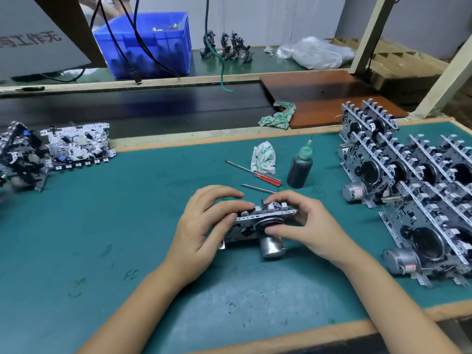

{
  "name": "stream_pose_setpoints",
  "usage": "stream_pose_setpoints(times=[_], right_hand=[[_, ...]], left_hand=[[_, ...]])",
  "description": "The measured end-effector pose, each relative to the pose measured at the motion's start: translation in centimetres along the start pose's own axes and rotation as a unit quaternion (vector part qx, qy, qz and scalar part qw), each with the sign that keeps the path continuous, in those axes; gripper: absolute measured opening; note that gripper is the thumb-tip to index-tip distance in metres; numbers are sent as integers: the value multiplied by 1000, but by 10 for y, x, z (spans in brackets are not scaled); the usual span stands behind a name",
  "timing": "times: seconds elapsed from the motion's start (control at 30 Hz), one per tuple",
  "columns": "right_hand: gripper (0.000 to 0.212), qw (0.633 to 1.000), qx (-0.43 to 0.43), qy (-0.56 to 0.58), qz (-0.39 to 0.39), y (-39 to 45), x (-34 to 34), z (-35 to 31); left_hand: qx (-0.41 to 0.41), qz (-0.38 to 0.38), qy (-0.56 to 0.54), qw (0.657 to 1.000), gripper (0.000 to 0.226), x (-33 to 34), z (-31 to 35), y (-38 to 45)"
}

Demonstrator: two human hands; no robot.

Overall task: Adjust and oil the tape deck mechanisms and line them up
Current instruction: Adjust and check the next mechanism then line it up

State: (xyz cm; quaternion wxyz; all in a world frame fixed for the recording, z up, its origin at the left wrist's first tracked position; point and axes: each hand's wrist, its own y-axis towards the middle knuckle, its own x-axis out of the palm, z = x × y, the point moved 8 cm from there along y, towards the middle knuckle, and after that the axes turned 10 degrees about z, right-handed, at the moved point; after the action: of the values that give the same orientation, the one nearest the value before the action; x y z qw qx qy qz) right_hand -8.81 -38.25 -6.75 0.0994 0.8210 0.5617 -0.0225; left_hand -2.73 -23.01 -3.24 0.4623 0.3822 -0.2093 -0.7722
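The left hand (204,226) curls over the left end of a perforated silver sheet-metal tape deck mechanism (255,226), thumb on the near face and fingers hooked over the top edge; the right hand (304,226) grips the right end likewise, its thumb pressed against the dark round flywheel on the near face. The mechanism stands on edge on the green felt-like mat of the bench (127,226), near the middle, with a smooth cylindrical steel motor can jutting from its lower side toward the near edge. Just beyond the hands lie a thin bare steel rod (258,189) and a slim screwdriver with a clear red plastic handle (252,172). Beside them stand a squat dark plastic oil bottle with a green cap and needle spout (300,169) and a crumpled white cloth printed in green (264,158). Along the right edge, rows of finished mechanisms (413,190) stand upright in tight ranks, toothed metal frames, black flywheels and grey motors facing the near edge. At the far left corner, more mechanisms (79,145) lie flat or heaped. A second green-patterned rag (279,116) sits past the far edge on a reddish-brown board (319,98).
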Motion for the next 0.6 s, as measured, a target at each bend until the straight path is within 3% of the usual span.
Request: stream_pose_setpoints(times=[0.6], right_hand=[[30,999,-4,-11,30,2,-4,1]], left_hand=[[-44,-7,-64,997,28,4,-3,0]])
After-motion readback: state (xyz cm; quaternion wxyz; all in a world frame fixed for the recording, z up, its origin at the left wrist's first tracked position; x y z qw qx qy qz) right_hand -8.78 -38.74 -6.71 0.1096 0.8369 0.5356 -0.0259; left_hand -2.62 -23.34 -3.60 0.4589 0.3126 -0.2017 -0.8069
